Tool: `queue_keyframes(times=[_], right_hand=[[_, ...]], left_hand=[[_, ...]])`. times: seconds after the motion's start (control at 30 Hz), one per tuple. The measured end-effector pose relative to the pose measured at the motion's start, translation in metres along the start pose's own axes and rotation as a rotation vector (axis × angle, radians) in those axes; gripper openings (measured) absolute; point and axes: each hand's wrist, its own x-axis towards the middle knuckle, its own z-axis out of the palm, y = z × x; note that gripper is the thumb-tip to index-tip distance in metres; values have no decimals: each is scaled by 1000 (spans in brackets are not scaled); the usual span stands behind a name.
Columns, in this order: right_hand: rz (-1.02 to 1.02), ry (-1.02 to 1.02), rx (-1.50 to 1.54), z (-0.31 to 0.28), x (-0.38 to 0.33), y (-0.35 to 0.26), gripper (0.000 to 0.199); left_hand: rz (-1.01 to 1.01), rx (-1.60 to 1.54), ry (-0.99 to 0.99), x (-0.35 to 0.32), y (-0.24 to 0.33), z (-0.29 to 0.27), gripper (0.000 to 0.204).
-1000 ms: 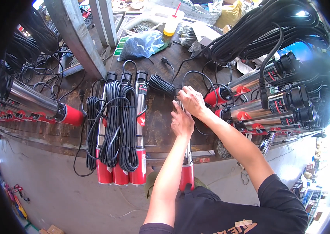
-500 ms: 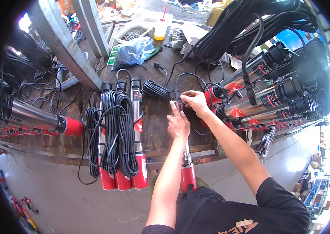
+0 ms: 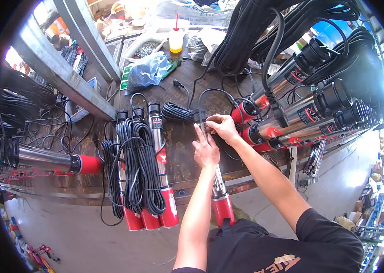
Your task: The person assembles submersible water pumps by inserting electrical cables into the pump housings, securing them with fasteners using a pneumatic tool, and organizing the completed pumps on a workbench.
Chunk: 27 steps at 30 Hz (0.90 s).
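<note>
A slim submersible pump [image 3: 219,184] with a steel tube, red lower end and black top fitting lies lengthwise before me, its red end at my waist. My left hand [image 3: 206,154] rests on its upper tube, the index and middle fingers stretched along it toward the black top. Beside those fingertips, my right hand [image 3: 223,129] pinches at the tube's right side; whatever is between thumb and fingers is too small to make out. A black cable [image 3: 221,90] arches from the top fitting to the right. The tube under my left palm is hidden.
Several finished-looking pumps with bundled black cable [image 3: 139,164] lie to my left. More pumps [image 3: 301,116] are stacked at right under thick cable coils [image 3: 242,41]. A steel post [image 3: 60,73] stands at left. A yellow-filled bottle [image 3: 176,40] and a blue plastic bag [image 3: 149,72] sit farther back.
The whole view has shifted and tilted slightly. Both hands stay at the pump's upper end, with the right fingers still pinched beside the left fingertips.
</note>
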Motion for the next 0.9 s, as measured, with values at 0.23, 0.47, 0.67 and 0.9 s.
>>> queue_keyframes(times=[0.23,0.47,0.67,0.9], right_hand=[[-98,211,-275,3,0,28,39],[171,327,153,-6,-95,47,31],[736,675,1163,-125,-210,96,33],[806,841,1453,-172,-206,104,44]], left_hand=[[-6,-14,-20,0,3,2,67],[6,70,12,-2,5,6,66],[6,56,3,-3,4,4,67],[-10,108,-21,1,0,10,66]])
